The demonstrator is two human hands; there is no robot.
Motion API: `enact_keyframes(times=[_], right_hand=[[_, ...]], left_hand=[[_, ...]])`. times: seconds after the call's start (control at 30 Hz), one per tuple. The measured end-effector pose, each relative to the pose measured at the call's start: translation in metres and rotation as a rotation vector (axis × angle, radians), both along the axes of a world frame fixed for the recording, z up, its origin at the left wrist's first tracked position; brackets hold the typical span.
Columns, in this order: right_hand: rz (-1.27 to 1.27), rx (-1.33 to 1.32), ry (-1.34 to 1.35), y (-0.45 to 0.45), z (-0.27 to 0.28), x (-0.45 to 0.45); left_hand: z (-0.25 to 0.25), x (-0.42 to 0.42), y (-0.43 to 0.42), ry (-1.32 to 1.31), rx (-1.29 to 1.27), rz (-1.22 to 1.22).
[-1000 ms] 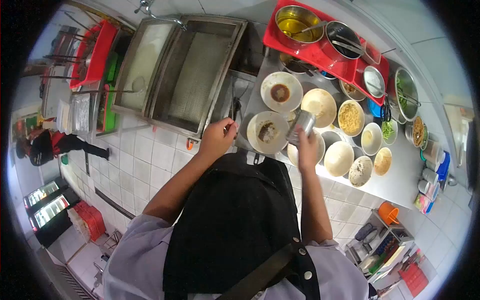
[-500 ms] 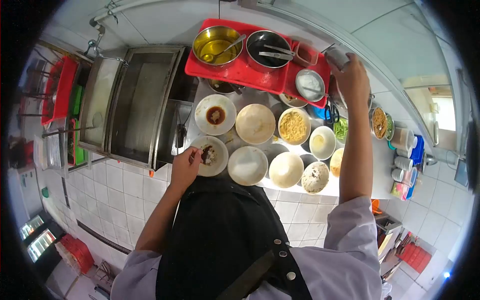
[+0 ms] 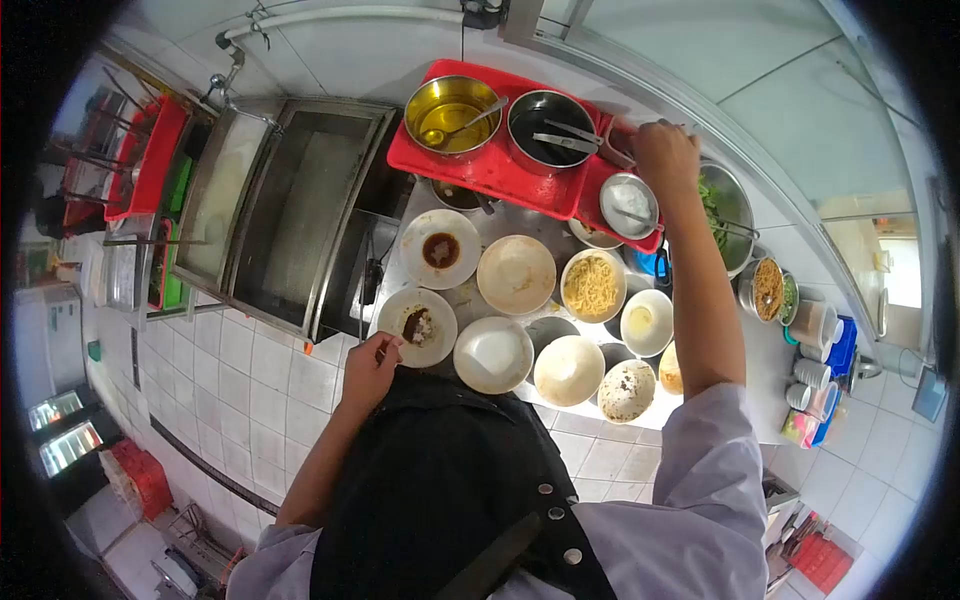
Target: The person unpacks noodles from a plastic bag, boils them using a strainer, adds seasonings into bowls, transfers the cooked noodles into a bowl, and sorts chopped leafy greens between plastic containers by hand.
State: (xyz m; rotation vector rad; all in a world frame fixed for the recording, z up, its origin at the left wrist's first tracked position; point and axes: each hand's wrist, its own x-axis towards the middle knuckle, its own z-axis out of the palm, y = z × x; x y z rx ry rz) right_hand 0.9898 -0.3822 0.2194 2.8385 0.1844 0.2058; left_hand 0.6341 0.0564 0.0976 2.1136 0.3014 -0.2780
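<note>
Head view: two sauced bowls (image 3: 440,250), one noodle bowl (image 3: 592,286); two large pots (image 3: 455,115) on red tray (image 3: 540,195). Left hand (image 3: 368,375) at rim of nearer sauced bowl (image 3: 420,350), fingers curled close; hold unclear. Right hand (image 3: 667,157) curled beside small red tub (image 3: 615,145), grip hidden; metal canister, visible there half a second ago, now unseen.

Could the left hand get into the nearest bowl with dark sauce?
Very likely yes: the left hand is right by the rim of that bowl, and nothing seems to cover its open top.
</note>
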Motion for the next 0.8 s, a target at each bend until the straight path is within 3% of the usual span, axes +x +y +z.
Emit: enact_keyframes(times=[0.13, 0.53, 0.8], right_hand=[[-0.037, -0.036, 0.074, 0.004, -0.026, 0.023], [-0.008, -0.216, 0.138, 0.020, -0.013, 0.024], [0.008, -0.199, 0.056, 0.000, -0.012, 0.030]], left_hand=[[0.004, 0.002, 0.003, -0.003, 0.010, -0.036], [-0.005, -0.015, 0.051, -0.022, -0.010, 0.020], [-0.004, -0.027, 0.090, -0.016, -0.023, 0.058]])
